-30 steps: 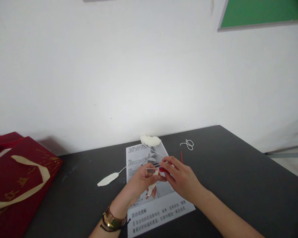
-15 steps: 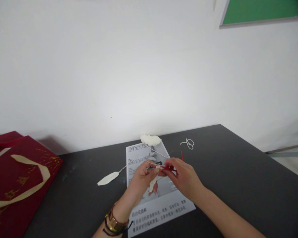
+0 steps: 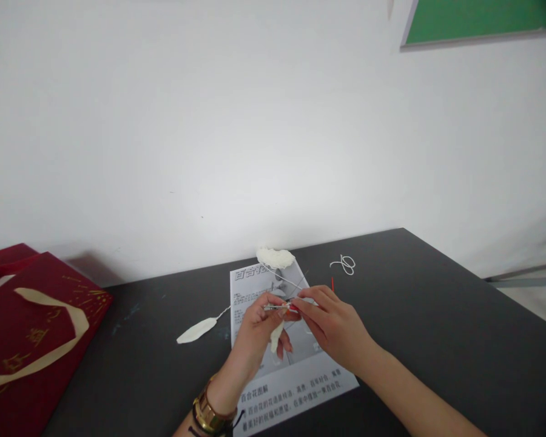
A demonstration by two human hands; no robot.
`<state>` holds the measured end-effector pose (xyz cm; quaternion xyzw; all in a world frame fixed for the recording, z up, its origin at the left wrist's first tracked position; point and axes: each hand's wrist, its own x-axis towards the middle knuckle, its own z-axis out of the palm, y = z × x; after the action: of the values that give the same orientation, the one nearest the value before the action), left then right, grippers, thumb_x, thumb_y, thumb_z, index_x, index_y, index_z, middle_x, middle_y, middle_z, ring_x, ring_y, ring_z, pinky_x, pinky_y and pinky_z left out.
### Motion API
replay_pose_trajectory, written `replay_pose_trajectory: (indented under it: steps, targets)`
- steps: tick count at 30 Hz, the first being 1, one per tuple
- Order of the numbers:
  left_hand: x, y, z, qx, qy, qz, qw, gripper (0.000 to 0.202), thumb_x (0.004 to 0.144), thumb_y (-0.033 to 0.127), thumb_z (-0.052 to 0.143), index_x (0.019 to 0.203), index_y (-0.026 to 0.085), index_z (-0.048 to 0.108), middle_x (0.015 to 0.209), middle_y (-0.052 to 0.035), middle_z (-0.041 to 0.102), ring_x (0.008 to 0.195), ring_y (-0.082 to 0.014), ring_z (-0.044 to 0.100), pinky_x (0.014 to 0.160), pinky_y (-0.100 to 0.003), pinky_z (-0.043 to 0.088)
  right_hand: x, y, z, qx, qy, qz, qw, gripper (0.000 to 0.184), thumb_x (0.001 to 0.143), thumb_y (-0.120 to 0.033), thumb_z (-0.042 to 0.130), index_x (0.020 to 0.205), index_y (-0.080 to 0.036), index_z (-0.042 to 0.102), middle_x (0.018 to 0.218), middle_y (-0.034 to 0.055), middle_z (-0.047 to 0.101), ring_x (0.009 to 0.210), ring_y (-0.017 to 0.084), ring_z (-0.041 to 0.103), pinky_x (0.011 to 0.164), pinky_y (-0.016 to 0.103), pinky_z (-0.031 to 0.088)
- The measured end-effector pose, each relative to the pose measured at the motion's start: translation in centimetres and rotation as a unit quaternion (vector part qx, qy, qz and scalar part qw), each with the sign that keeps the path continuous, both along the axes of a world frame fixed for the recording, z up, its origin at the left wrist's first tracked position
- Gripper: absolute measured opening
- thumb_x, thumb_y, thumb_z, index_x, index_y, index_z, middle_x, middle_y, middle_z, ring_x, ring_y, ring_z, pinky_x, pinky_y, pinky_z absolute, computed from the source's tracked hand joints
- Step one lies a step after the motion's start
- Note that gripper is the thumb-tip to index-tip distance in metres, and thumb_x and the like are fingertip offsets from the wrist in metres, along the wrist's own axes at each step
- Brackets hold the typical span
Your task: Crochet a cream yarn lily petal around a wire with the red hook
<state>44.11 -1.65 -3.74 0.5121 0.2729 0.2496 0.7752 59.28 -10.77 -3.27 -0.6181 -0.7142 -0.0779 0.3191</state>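
Observation:
My left hand (image 3: 257, 325) and my right hand (image 3: 330, 321) meet above a printed instruction sheet (image 3: 291, 379) on a dark table (image 3: 437, 340). The left fingers pinch a thin wire with a cream petal (image 3: 276, 335) hanging below them. The right fingers pinch a small red piece (image 3: 293, 308) against that wire. A gold watch and dark bands sit on my left wrist. A cream petal on a wire (image 3: 196, 329) lies left of the sheet, and a cream fluffy piece (image 3: 275, 257) rests at the sheet's top edge.
A red gift bag (image 3: 31, 334) with a cream ribbon handle lies at the table's left end. A looped white cord (image 3: 344, 263) and a short red stick (image 3: 332, 283) lie right of the sheet. A white wall stands behind, with a green board (image 3: 482, 18) at upper right.
Both hands have stayed together over the sheet, shifting their pinch slightly. The hanging petal now dangles lower under the left fingers. The view tipped a little.

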Motion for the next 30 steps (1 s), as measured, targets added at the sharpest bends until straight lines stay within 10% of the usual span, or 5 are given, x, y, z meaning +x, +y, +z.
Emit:
replay_pose_trajectory:
  steps: [13,22,30]
  targets:
    - [-0.1,-0.3,0.3,0.022,0.026,0.027,0.999,0.024,0.081,0.035,0.062,0.084,0.015,0.050,0.080,-0.0089,0.074,0.031,-0.0077,0.054,0.025,-0.015,0.033,0.0,0.0,0.1,-0.046,-0.038,-0.077,0.995,0.019,0.092,-0.028,0.049,0.087,-0.019,0.064,0.081,0.0076,0.066,0.077,0.019,0.060,0.066,0.028,0.046]
    - [-0.2,-0.1,0.6,0.037,0.052,0.026,0.998,0.025,0.078,0.035,0.064,0.083,0.014,0.052,0.079,-0.0102,0.074,0.027,-0.0055,0.049,0.024,-0.013,0.026,1.5,-0.4,1.1,-0.075,0.099,-0.042,0.991,0.027,0.081,-0.008,0.054,0.103,-0.022,0.062,0.108,0.0081,0.058,0.096,0.020,0.059,0.078,0.029,0.048]
    - [-0.3,0.4,0.2,0.052,0.051,0.044,0.996,0.024,0.079,0.034,0.064,0.082,0.013,0.053,0.080,-0.0095,0.074,0.025,-0.0045,0.046,0.024,-0.014,0.025,2.2,-0.4,0.9,-0.164,0.064,-0.192,0.966,0.040,0.078,-0.053,0.061,0.102,-0.022,0.063,0.070,0.0029,0.063,0.059,0.020,0.060,0.052,0.029,0.040]
